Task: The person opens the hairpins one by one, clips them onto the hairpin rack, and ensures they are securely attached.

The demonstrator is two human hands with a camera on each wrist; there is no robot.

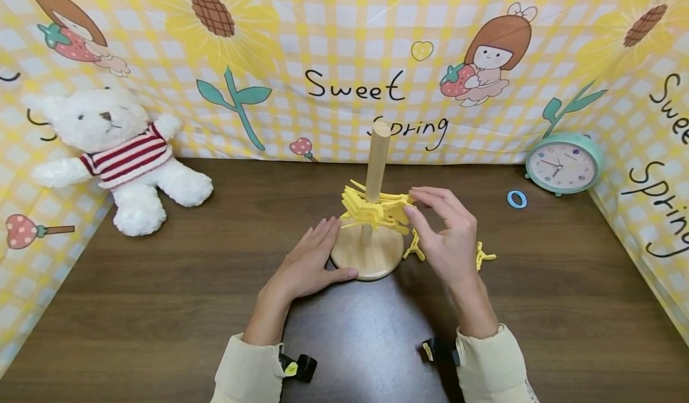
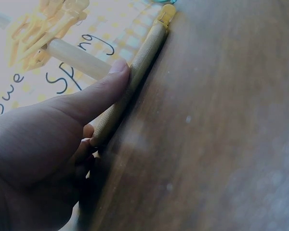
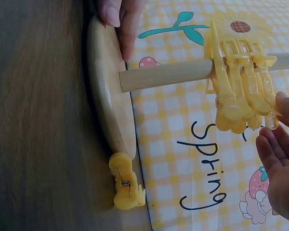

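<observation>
A wooden stand has a round base [image 1: 368,262] and an upright post [image 1: 379,158]. Several yellow claw clips [image 3: 238,86] are clustered around the post, above the base. My right hand [image 1: 447,229] pinches the end of the topmost clip between thumb and fingers, at the right of the cluster. With its thumb at the front rim and fingers along the left side, my left hand [image 1: 307,262] holds the base; the left wrist view shows the thumb across the base's edge. A loose yellow claw clip [image 3: 125,183] lies on the table beside the base.
Another yellow clip [image 1: 484,256] lies right of my right hand, partly hidden by it. Farther back are a light blue ring [image 1: 517,199] and a mint alarm clock [image 1: 562,167]. A white teddy bear [image 1: 129,158] sits at the left against the printed cloth [image 1: 334,44].
</observation>
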